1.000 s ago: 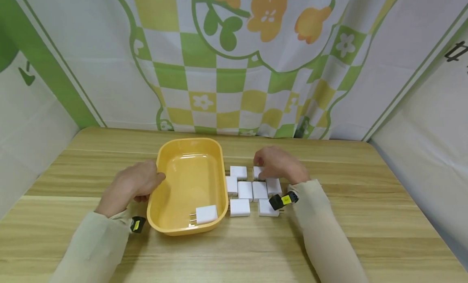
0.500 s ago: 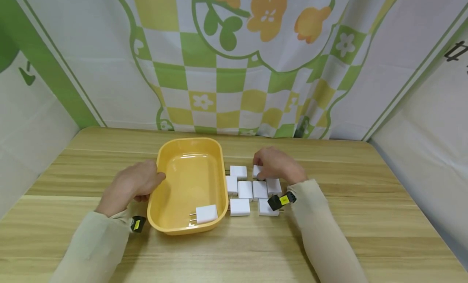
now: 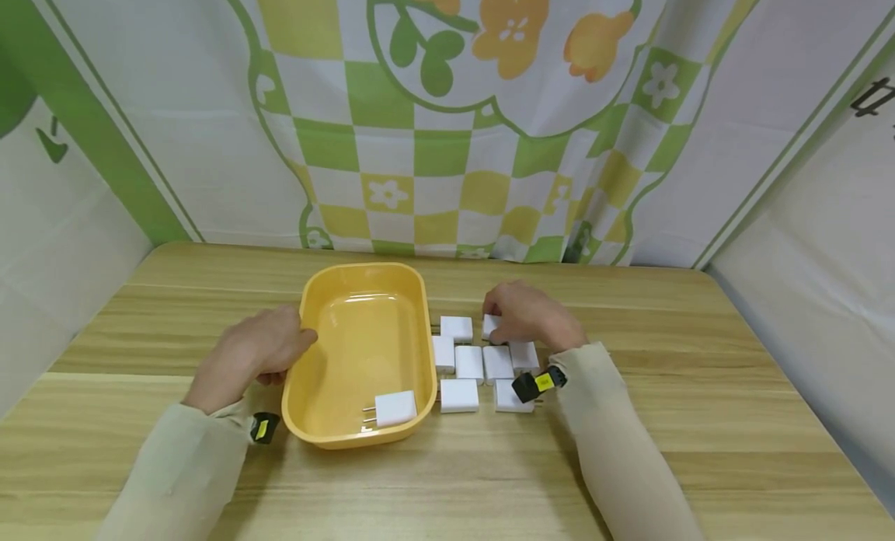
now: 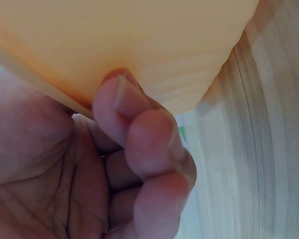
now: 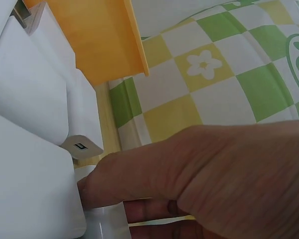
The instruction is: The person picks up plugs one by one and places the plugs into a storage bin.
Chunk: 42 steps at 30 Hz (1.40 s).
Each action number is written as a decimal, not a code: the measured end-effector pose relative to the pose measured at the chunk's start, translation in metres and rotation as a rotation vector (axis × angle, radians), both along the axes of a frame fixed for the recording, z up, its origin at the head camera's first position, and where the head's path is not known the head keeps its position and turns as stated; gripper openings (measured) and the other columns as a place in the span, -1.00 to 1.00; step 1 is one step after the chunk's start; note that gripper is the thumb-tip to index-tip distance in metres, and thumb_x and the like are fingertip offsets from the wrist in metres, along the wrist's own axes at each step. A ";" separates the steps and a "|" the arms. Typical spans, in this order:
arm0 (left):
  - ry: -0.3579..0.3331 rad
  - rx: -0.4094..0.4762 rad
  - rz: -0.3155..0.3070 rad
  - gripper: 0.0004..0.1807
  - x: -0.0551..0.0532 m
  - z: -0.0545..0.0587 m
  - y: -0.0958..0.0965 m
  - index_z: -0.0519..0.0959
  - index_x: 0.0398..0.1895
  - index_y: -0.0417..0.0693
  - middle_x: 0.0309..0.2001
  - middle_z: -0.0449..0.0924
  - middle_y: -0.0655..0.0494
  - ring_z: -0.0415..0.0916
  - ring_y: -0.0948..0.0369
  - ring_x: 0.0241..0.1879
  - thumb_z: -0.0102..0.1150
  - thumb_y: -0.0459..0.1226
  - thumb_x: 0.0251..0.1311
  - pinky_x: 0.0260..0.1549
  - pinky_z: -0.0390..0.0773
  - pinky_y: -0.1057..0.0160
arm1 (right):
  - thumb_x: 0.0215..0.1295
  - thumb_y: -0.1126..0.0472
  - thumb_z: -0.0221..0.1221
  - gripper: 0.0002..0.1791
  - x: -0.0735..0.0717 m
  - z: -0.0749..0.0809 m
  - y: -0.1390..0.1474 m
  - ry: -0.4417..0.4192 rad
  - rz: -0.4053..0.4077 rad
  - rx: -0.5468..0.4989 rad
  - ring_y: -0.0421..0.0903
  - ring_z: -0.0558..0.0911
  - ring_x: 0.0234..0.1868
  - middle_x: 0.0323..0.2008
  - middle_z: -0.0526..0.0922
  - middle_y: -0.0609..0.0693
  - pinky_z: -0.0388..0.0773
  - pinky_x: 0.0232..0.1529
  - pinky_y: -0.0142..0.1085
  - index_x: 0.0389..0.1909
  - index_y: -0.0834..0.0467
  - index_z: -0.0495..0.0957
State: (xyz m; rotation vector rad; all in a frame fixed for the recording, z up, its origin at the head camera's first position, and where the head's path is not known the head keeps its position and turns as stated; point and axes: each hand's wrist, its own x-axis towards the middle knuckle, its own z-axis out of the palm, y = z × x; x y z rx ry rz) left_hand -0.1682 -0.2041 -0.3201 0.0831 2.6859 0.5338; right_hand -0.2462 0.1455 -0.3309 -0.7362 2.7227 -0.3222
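Note:
My left hand [image 3: 259,347] grips the left rim of a yellow plastic tray [image 3: 349,347], thumb over the edge; in the left wrist view its curled fingers [image 4: 149,144] lie against the outer wall. One white charger plug [image 3: 395,409] lies inside the tray near the front, its two prongs pointing left. My right hand [image 3: 531,315] is at the back of a group of similar plugs right of the tray. Its thumb and fingers pinch a white charger plug [image 5: 107,221], partly hidden by the hand.
Several white plugs, such as the front one [image 3: 458,396], lie close together beside the tray. One has a USB port [image 5: 80,146] showing in the right wrist view. A checked, flowered curtain [image 3: 433,191] hangs behind the wooden table [image 3: 447,479].
The right hand and the plug at its fingers have shifted very slightly left. The left hand stays on the tray's rim.

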 end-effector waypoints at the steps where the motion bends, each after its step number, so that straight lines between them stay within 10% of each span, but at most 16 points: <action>1: -0.001 0.000 0.000 -0.59 0.000 0.000 0.000 0.45 -0.63 -0.11 -0.69 0.55 0.01 0.50 0.15 -0.71 -0.19 -0.19 0.40 -0.67 0.46 0.23 | 0.12 0.32 0.30 -0.91 0.000 0.000 0.000 -0.001 -0.004 -0.002 -0.16 0.36 -0.48 -0.49 0.41 -0.06 0.29 -0.41 -0.26 -0.35 0.12 0.61; 20: -0.004 0.000 -0.001 -0.61 -0.001 0.001 0.001 0.47 -0.58 -0.13 -0.70 0.56 0.02 0.49 0.16 -0.72 -0.20 -0.19 0.39 -0.67 0.45 0.23 | 0.17 0.24 0.35 -0.86 0.010 0.016 -0.006 0.063 0.060 -0.094 -0.09 0.44 -0.33 -0.38 0.51 -0.02 0.40 -0.22 -0.16 -0.33 0.13 0.56; 28: -0.008 0.000 0.000 -0.58 -0.001 0.001 0.001 0.45 -0.66 -0.10 -0.70 0.55 0.01 0.48 0.16 -0.73 -0.19 -0.20 0.38 -0.68 0.43 0.25 | 0.21 0.14 0.39 -0.54 0.033 0.039 -0.023 0.155 0.127 -0.144 -0.06 0.61 0.01 -0.01 0.66 -0.01 0.55 0.05 -0.13 0.12 0.18 0.63; 42: -0.003 -0.002 0.000 -0.61 0.000 0.000 0.000 0.47 -0.59 -0.12 -0.70 0.55 0.02 0.47 0.16 -0.73 -0.18 -0.19 0.38 -0.68 0.44 0.25 | 0.24 0.10 0.37 -0.59 0.081 0.048 -0.085 0.281 0.391 -0.282 -0.19 0.56 -0.23 -0.07 0.64 -0.04 0.50 -0.22 -0.38 0.08 0.16 0.64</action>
